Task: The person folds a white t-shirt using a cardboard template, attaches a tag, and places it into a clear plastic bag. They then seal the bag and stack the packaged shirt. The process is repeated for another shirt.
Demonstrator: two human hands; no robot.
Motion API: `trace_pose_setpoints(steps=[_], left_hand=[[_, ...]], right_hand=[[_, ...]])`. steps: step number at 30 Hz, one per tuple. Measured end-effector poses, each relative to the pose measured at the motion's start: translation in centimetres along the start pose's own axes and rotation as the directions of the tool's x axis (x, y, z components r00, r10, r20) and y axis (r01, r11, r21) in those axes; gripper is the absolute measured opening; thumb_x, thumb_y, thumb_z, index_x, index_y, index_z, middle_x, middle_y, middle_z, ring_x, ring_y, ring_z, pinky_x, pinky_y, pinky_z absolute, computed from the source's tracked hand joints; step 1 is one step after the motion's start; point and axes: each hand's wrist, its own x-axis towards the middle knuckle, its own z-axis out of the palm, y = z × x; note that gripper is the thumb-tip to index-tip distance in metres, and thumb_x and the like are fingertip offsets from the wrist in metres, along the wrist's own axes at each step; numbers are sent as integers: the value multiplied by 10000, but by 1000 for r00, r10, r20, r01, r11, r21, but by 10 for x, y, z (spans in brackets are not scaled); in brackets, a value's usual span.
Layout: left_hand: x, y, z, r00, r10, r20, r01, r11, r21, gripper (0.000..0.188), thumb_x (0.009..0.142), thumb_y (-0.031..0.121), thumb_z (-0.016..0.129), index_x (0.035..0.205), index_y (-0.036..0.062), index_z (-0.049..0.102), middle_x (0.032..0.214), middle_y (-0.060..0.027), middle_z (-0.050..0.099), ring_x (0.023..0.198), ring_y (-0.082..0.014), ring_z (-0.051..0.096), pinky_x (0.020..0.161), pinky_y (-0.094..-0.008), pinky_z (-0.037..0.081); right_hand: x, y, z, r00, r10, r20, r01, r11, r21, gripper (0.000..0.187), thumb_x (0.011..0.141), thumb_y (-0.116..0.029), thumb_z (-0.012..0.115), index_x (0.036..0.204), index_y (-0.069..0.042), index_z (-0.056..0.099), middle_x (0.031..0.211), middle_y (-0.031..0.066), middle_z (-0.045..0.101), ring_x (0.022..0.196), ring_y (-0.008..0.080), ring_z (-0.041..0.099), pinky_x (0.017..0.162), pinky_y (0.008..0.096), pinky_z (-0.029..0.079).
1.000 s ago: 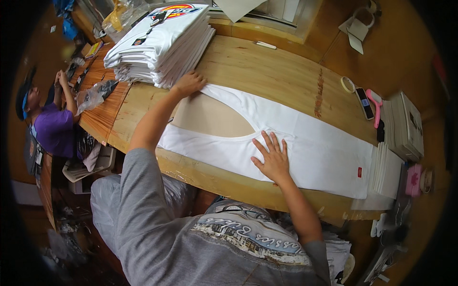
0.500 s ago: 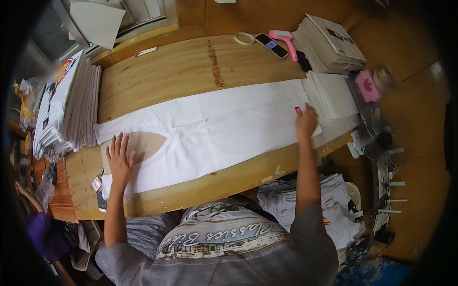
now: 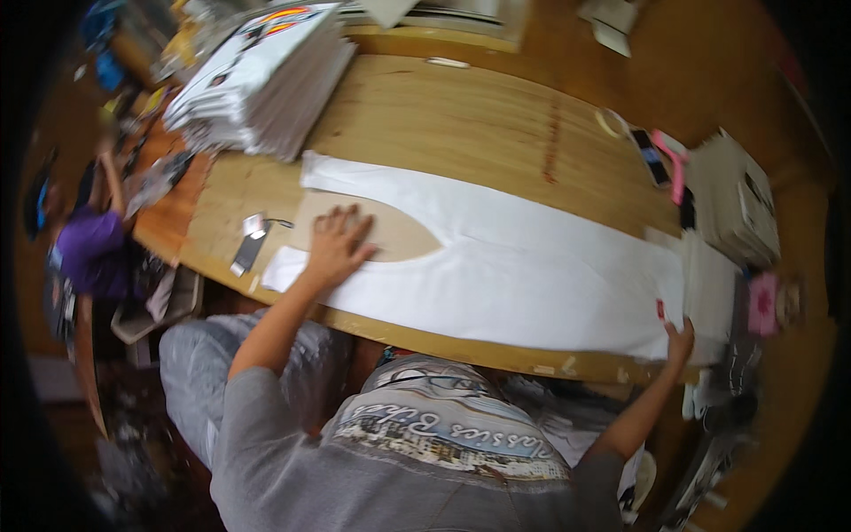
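A white T-shirt [image 3: 532,266], folded long and narrow, lies across the wooden table [image 3: 425,115]. A tan card [image 3: 403,232] shows through its neck opening. My left hand [image 3: 337,244] rests flat on that card, fingers spread. At the shirt's hem end, beside a small red label [image 3: 660,309], my right hand [image 3: 679,341] has its fingers closed at the edge of the cloth; the fingertips are partly hidden. A black hang tag [image 3: 245,253] with a white sticker [image 3: 255,224] lies on the table left of the neck.
A tall stack of folded white shirts [image 3: 275,97] stands at the back left. Along the right are a tape roll [image 3: 610,124], a phone [image 3: 651,158], a pink-handled roller [image 3: 676,168], a stack of packs [image 3: 736,199] and a pink box [image 3: 762,303]. Another person in purple [image 3: 93,253] is at far left.
The view has swung left, so the table appears shifted right and tilted. My left hand stays flat on the card and my right hand stays at the hem. The hang tag now lies clear of the shirt.
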Motion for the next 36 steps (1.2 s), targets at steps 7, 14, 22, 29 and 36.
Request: trace_pose_setpoints(steps=[7, 14, 22, 29, 36], left_hand=[[12, -37, -13, 995, -93, -39, 84, 979, -188, 480, 666, -28, 453, 1131, 92, 462, 1139, -99, 470, 1060, -254, 422, 843, -379, 326], [72, -133, -4, 989, 116, -89, -135, 962, -239, 462, 627, -108, 448, 1049, 75, 490, 1046, -110, 530, 957, -281, 486, 843, -349, 354], [102, -163, 6, 964, -110, 243, 267, 416, -869, 278, 707, -101, 465, 936, 38, 537, 893, -43, 556, 786, -117, 505, 711, -220, 410], [91, -177, 21, 945, -83, 316, 321, 62, -945, 194, 774, -29, 527, 953, 47, 522, 853, -23, 553, 794, -103, 539, 701, -217, 449], [88, -174, 28, 970, -200, 141, 213, 404, -889, 174, 696, -39, 562, 852, 37, 550, 834, -37, 567, 768, -150, 554, 660, -255, 448]], right_hand=[[-78, -182, 56, 812, -574, -108, 584, 802, 129, 380, 694, 4, 560, 1071, -12, 517, 1156, 148, 476, 1103, 290, 417, 961, 374, 296], [-175, -332, 110, 331, -921, 208, 902, 373, 218, 444, 780, -353, 528, 1195, -214, 458, 1342, 56, 290, 1236, 291, 244, 985, 496, 180], [-178, -338, 119, 355, -909, 218, 910, 390, 144, 445, 790, -432, 483, 1201, -264, 450, 1345, 31, 287, 1244, 294, 223, 983, 523, 156], [-179, -340, 117, 355, -904, 239, 910, 393, 133, 445, 786, -429, 490, 1194, -256, 457, 1344, 33, 287, 1247, 290, 215, 984, 519, 158], [-180, -343, 116, 350, -900, 261, 908, 394, 142, 442, 786, -405, 498, 1195, -242, 455, 1354, 46, 268, 1255, 292, 194, 996, 503, 133]])
